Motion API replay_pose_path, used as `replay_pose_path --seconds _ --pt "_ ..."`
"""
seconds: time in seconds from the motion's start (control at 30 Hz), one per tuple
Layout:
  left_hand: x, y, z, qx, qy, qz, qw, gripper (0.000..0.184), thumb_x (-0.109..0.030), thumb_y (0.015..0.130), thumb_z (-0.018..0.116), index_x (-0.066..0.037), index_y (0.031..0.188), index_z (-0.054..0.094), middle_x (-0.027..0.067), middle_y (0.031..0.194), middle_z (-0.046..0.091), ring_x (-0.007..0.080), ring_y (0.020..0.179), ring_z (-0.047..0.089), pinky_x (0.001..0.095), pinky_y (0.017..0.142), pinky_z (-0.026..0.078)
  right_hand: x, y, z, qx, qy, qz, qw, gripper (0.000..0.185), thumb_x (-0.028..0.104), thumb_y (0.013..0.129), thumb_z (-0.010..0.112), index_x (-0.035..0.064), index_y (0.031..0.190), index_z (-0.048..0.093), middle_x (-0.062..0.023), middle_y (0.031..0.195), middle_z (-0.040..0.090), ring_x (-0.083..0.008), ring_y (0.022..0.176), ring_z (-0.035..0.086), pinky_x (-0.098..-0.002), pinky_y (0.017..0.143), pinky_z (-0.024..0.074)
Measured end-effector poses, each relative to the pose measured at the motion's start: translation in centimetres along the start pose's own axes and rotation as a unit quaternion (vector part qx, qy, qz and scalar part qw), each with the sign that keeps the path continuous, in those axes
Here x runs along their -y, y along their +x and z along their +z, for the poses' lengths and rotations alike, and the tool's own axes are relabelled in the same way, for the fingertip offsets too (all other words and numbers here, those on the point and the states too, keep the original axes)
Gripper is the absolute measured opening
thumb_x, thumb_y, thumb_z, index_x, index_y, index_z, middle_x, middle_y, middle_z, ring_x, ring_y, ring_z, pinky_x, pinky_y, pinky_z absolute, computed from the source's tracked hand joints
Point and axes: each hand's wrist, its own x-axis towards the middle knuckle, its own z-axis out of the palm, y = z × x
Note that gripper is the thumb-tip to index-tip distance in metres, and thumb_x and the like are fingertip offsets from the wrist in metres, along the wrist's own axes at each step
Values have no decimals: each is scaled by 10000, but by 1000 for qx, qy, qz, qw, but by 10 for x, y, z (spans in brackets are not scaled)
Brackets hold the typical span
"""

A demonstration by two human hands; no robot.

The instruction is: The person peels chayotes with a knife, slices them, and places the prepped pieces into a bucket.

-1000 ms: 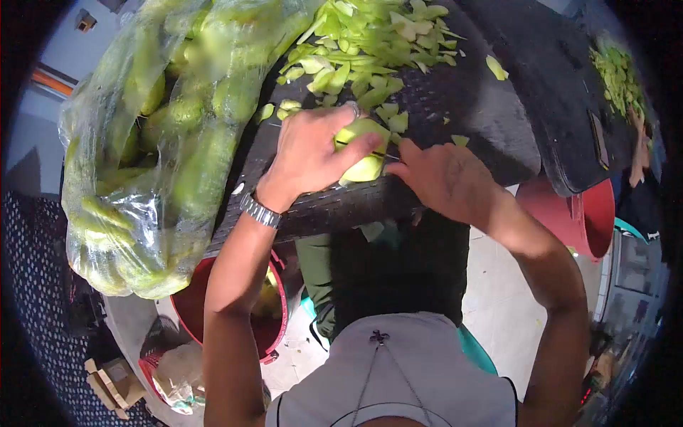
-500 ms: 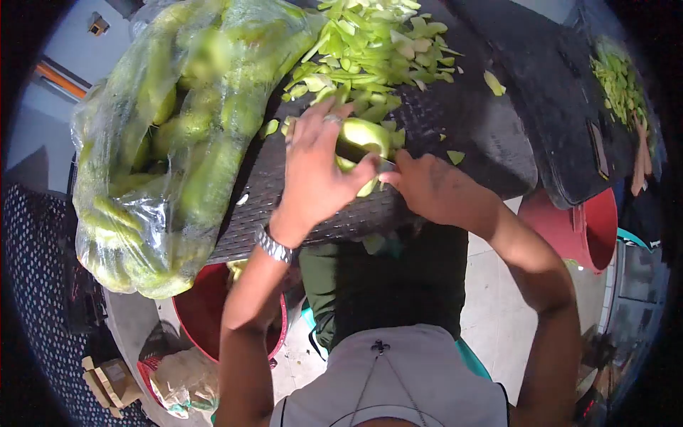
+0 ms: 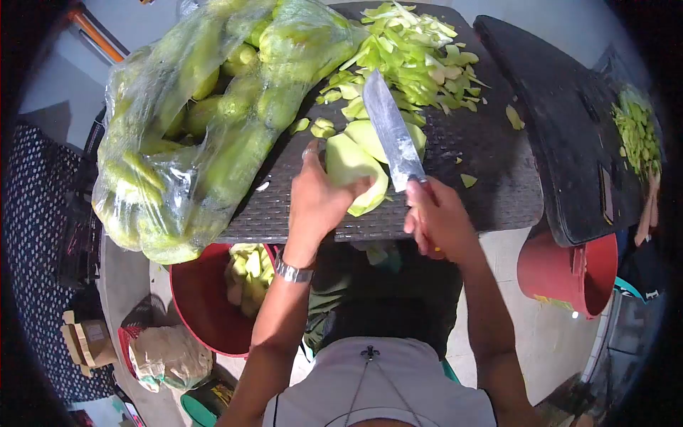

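My left hand (image 3: 318, 192), with a metal watch on its wrist, grips a peeled pale-green fruit (image 3: 350, 165) at the near edge of the dark woven table (image 3: 284, 217). Its thumb lies across the fruit's near side. My right hand (image 3: 442, 219) is closed round the dark reddish handle of a broad-bladed knife (image 3: 390, 128). The blade points away from me, over another pale piece (image 3: 368, 136) just behind the fruit. Whether the blade touches that piece I cannot tell. A heap of green peelings (image 3: 405, 53) lies beyond.
A clear plastic bag (image 3: 178, 171) full of large green fruits fills the table's left side. Below it a red bucket (image 3: 206, 313) holds pale cut pieces (image 3: 250, 274). A folded black table (image 3: 562, 121) leans at the right, above another red bucket (image 3: 544, 267).
My right hand has drawn back towards me, and the knife blade now shows in full, pointing away. My left hand has shifted lower on the fruit. The view has moved a little.
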Motion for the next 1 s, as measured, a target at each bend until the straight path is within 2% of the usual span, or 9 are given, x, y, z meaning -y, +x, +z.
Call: replay_pose_path --seconds 0.1,0.2,0.27,0.47,0.57,0.63,0.83,0.87,1.0 --pt "6 12 10 11 4 33 999 1034 -364 730 918 111 1486 397 309 1188 707 407 1126 716 435 968 553 -5 -1 17 -47 -21 -39 998 299 322 1069 606 23 1087 607 -65 649 608 -93 389 487 -273 380 371" --pt "23 23 14 -111 -48 126 985 511 -352 862 846 76 1084 676 215 849 724 293 766 701 408 731 550 -18 -3 9 -66 66 -81 992 268 293 1071 615 26 1081 608 -50 645 600 -89 393 491 -270 382 367" --pt "14 34 -4 -180 -64 103 976 511 -396 975 747 46 729 672 162 579 605 194 547 524 382 562 460 -15 -11 0 -87 108 -106 985 269 303 1075 611 35 1092 601 -38 635 582 -90 406 503 -265 366 351" --pt "6 73 -29 -95 -67 94 989 593 -512 1047 581 28 835 708 170 696 640 200 691 588 400 715 495 -26 -14 -23 -156 181 -134 962 278 318 1081 598 41 1093 581 -33 620 558 -100 394 503 -254 344 337" --pt "-13 114 -23 103 -76 163 978 577 -526 1034 594 36 1040 725 109 917 707 162 870 602 311 838 492 -33 -8 -19 -149 174 -123 966 273 312 1086 588 39 1095 580 -32 620 559 -98 391 494 -253 340 332" --pt "-67 117 -31 184 9 116 976 673 -576 994 627 36 1269 677 173 1131 734 249 992 669 351 923 511 -35 -8 -14 -142 159 -116 970 271 310 1089 582 39 1097 582 -32 619 560 -97 391 487 -254 343 334" --pt "-104 166 -26 69 150 330 929 604 -306 945 588 72 1417 578 285 1379 646 372 1292 629 426 1128 451 -38 -10 -16 -148 140 -119 972 298 325 1096 568 27 1111 584 -41 622 562 -107 407 494 -262 379 374" --pt "-110 162 -26 45 137 314 938 561 -88 865 530 97 1392 581 276 1358 664 344 1257 653 397 1121 465 -39 -10 -18 -144 138 -126 972 313 336 1097 564 25 1119 580 -46 630 561 -113 410 501 -263 387 389" --pt "-88 210 -16 44 -32 327 943 505 -36 838 634 93 1326 624 297 1198 714 372 1130 719 405 915 594 -34 -9 -17 -135 142 -127 972 313 335 1100 554 23 1121 576 -55 633 565 -118 414 506 -267 401 412"
